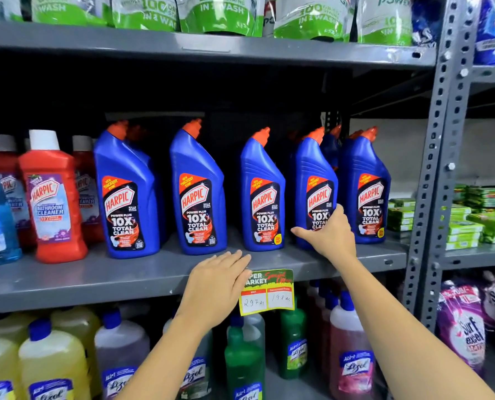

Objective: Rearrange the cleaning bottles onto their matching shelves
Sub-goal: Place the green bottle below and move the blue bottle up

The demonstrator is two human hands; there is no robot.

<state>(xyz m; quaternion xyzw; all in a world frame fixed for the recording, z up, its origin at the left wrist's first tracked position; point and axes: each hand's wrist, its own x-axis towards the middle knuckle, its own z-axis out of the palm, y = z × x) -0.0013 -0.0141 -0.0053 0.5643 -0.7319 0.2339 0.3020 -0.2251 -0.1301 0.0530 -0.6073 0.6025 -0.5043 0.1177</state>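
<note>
The right hand (331, 236) was wrapped around the lower front of a blue Harpic bottle (315, 192), fingers curled over its label and thumb stretched out to the left, apparently to slide or straighten it within the row of matching blue bottles on the grey shelf (96, 278). The bottle stood upright, directly under those fingers, touching them, with another blue bottle (262, 194) just beyond the thumb tip. The left hand (217, 287) lay flat and open against the shelf's front edge, gripping nothing, probably steadying; its fingertips stopped just short of that neighbouring bottle's base and beside the price tag (267, 293).
</note>
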